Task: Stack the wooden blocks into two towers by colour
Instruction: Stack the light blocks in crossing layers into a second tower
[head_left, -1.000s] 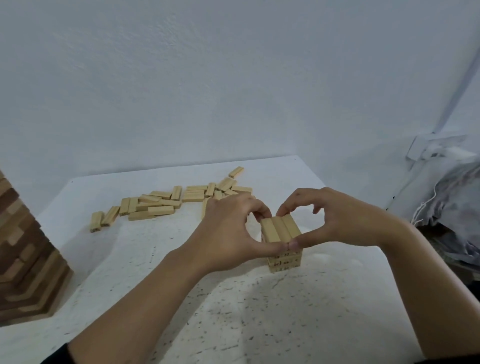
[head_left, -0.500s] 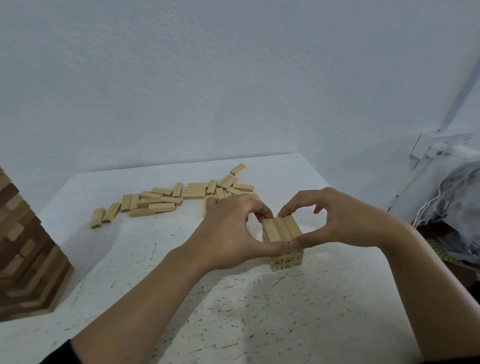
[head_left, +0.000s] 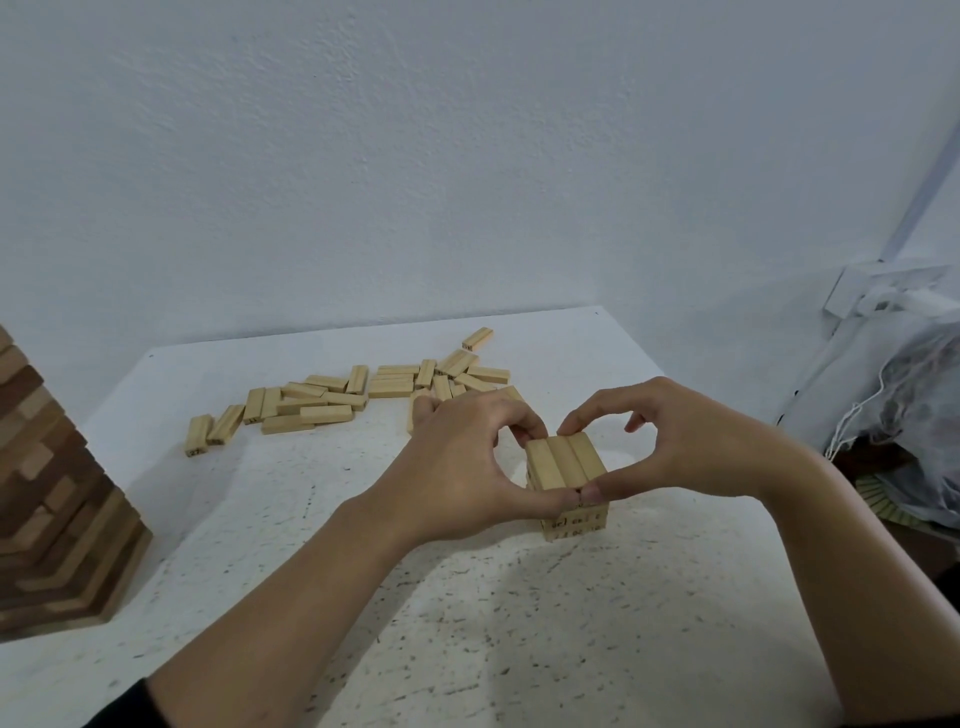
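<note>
A short tower of light wooden blocks stands on the white speckled table, three blocks side by side on top. My left hand and my right hand pinch its top layer from both sides, forefingers at the far ends and thumbs meeting at the near ends. Several loose light blocks lie scattered on the far part of the table. A tall tower of darker brown blocks stands at the left edge, partly cut off by the frame.
A pale wall rises right behind the table. Past the table's right edge lies a clear plastic bag with a white cord. A single block lies nearest the far edge.
Both hands stay around the top layer of the light tower. The view has tilted down slightly, so the table sits a little higher in the frame.
</note>
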